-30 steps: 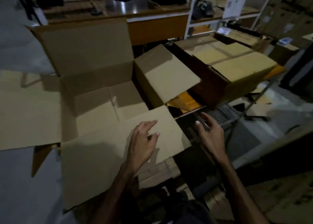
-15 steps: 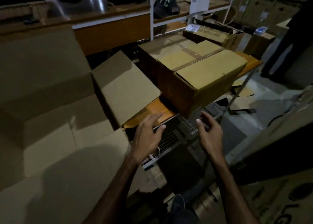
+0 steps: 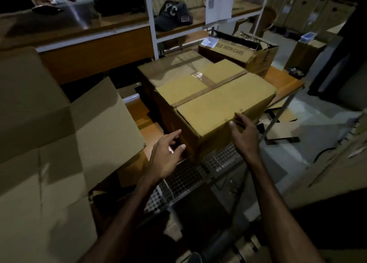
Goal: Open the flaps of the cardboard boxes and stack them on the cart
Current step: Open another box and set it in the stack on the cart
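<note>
I see the taped box (image 3: 208, 96) on the cart (image 3: 190, 175) dead ahead, long axis running away up-right, near corner between my spread, empty hands, right hand (image 3: 245, 137) touching its edge, left hand (image 3: 165, 156) just beside.

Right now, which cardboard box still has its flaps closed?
The taped box between the hands; the big box at left has flaps spread open, and the "handle with care" box behind is open-topped.

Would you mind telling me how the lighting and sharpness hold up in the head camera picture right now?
Head view: dim overall, the lower right nearly black; light falls mainly on the closed box, where its tape glints. The left hand and right hand are slightly soft; the open box at left is smeared. Wide-angle bending tilts the shelf posts.
</note>
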A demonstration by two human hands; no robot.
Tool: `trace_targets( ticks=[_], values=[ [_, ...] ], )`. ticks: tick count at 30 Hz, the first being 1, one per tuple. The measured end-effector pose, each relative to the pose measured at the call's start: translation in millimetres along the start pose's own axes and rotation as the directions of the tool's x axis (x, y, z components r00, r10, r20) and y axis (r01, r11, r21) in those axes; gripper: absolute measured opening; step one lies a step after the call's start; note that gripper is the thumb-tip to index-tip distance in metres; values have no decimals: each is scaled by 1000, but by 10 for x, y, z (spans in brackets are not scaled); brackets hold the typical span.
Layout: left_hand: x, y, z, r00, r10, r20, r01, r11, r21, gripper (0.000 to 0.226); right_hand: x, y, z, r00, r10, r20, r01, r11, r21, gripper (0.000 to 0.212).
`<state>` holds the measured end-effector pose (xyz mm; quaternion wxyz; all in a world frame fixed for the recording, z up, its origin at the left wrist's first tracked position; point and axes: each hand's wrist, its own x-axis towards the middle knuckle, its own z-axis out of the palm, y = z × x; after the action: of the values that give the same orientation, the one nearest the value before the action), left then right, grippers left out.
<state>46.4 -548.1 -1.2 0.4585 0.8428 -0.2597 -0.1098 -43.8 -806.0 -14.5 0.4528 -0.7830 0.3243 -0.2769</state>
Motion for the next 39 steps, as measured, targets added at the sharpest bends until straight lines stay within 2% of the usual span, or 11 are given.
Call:
trace_targets(
  ticks=[6, 9, 14, 20, 24, 29, 33, 36, 39],
  values=[
    [618, 105, 184, 994, -99, 39, 102, 992, -75, 66, 1189, 37, -299, 994, -102, -37, 92, 974, -209, 49],
    [751, 90, 300, 985, -135, 104, 144, 986, -83, 74, 1674, 139, -520, 1000, 5, -21, -12, 941, -338, 57],
    [833, -19, 412, 981, -164, 104, 171, 983, -59, 81, 2241, 298, -775, 977, 208, 52, -165, 882, -441, 70],
    [815, -114, 442, 983, -134, 126, 141, 989, -53, 83, 2546, 345, -744, 963, 256, 83, -183, 849, -495, 69],
    [804, -164, 424, 984, -133, 117, 140, 989, -57, 81, 2519, 408, -690, 952, 304, 32, -239, 807, -541, 78],
    [754, -156, 350, 983, -183, 32, 186, 974, -129, 76, 2112, 510, -733, 978, 201, -48, -194, 813, -548, 80],
    [756, -140, 164, 962, -272, -29, 262, 947, -187, 88, 1644, 557, -716, 968, 233, -91, -247, 833, -495, 81],
    [802, -232, 34, 947, -315, -57, 303, 940, -154, 109, 1274, 520, -663, 967, 210, -142, -252, 841, -478, 78],
    [813, -185, -70, 938, -335, -89, 330, 942, -69, 97, 878, 449, -591, 959, 206, -193, -274, 845, -460, 75]
  ],
)
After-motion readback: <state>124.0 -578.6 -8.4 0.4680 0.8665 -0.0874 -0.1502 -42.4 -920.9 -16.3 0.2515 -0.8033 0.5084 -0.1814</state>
